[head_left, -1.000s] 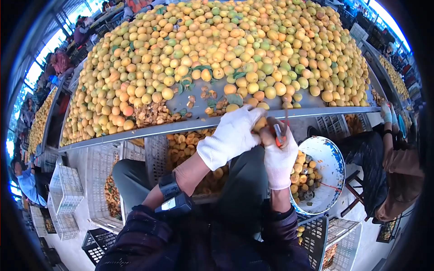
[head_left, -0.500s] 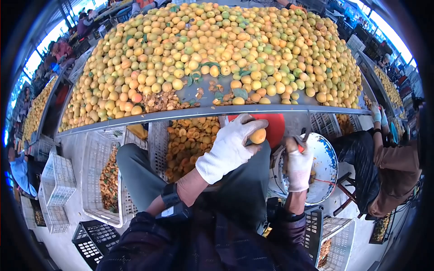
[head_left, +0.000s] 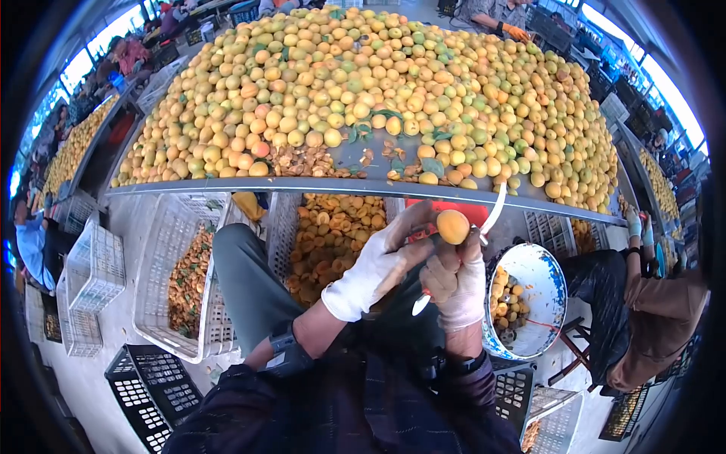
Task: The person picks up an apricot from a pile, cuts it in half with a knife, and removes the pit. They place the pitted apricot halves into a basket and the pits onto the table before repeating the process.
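Observation:
Both hands wear white gloves and meet above my lap, below the edge of the metal table (head_left: pixel 302 184). A yellow-orange fruit (head_left: pixel 453 226) sits at the fingertips of my left hand (head_left: pixel 386 261), which are closed on it. My right hand (head_left: pixel 455 284) is wrapped round a tool with a curved pale blade (head_left: pixel 496 210) pointing up beside the fruit. A small rounded metal end (head_left: pixel 421 304) sticks out below that hand. The fingers partly hide the tool's handle.
A large fruit heap (head_left: pixel 348 91) covers the table. Beneath are a crate of halved fruit (head_left: pixel 333 234), a white crate of scraps (head_left: pixel 189 287) and a red basin (head_left: pixel 469 213). A white-blue bucket (head_left: pixel 529 272) holds fruit pieces. A person (head_left: pixel 662 295) sits at the right.
My right hand has moved up and left to meet my left hand at the fruit. The curved blade now shows clearly beside it. The whole view has shifted slightly.

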Demonstrator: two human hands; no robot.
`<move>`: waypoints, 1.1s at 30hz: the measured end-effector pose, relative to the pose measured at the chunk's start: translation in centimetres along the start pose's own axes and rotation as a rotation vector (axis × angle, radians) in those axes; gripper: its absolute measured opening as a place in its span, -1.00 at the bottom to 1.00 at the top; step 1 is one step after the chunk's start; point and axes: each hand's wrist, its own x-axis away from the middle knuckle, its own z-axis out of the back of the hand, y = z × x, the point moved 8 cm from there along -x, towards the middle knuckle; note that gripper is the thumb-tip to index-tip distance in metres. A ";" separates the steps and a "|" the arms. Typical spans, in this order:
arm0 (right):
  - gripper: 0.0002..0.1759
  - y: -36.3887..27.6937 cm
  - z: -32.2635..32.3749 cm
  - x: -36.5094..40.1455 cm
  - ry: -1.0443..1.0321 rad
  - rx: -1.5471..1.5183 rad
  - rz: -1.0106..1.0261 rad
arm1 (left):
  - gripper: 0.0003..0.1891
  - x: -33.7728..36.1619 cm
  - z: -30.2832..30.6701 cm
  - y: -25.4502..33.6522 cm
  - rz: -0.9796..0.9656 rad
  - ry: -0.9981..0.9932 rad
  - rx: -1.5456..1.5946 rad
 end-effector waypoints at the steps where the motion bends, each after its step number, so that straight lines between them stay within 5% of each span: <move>1: -0.52 1.2 0.4 0.0 0.136 -0.057 -0.088 | -0.41 -0.2 -0.5 0.5 -0.014 -0.048 -0.003; 2: -0.47 2.3 0.9 0.3 0.272 -0.114 -0.176 | -0.41 -0.2 -0.9 0.9 -0.029 -0.094 -0.006; 4: -0.45 3.3 1.1 0.5 0.228 -0.174 -0.220 | -0.46 -0.3 -0.7 0.2 -0.031 -0.078 0.097; 6: -0.45 2.6 -0.3 0.4 0.039 0.207 -0.144 | -0.50 0.1 -0.1 -1.2 0.103 -0.059 0.363; 8: -0.43 0.0 -1.4 0.9 0.218 0.858 0.069 | -0.54 -0.1 0.5 -1.1 0.067 0.061 0.555; 10: -0.65 -1.6 -2.2 1.7 0.315 1.003 0.184 | -0.54 -0.5 1.4 -1.2 0.021 0.028 0.746; 11: -0.65 -1.6 -1.4 1.9 0.309 1.004 0.175 | -0.69 -0.2 1.8 -1.5 0.071 0.073 0.795; 13: -0.66 -2.0 -2.2 2.1 0.155 1.520 0.363 | -0.63 0.0 2.2 -1.7 0.060 0.061 0.734; 16: -0.68 -1.3 -4.6 1.9 0.040 1.747 0.475 | -0.57 0.5 2.1 -1.9 0.070 0.073 0.670; 33: -0.67 0.1 -2.0 1.5 0.062 1.717 0.256 | -0.63 1.2 2.0 -5.4 0.230 0.166 0.946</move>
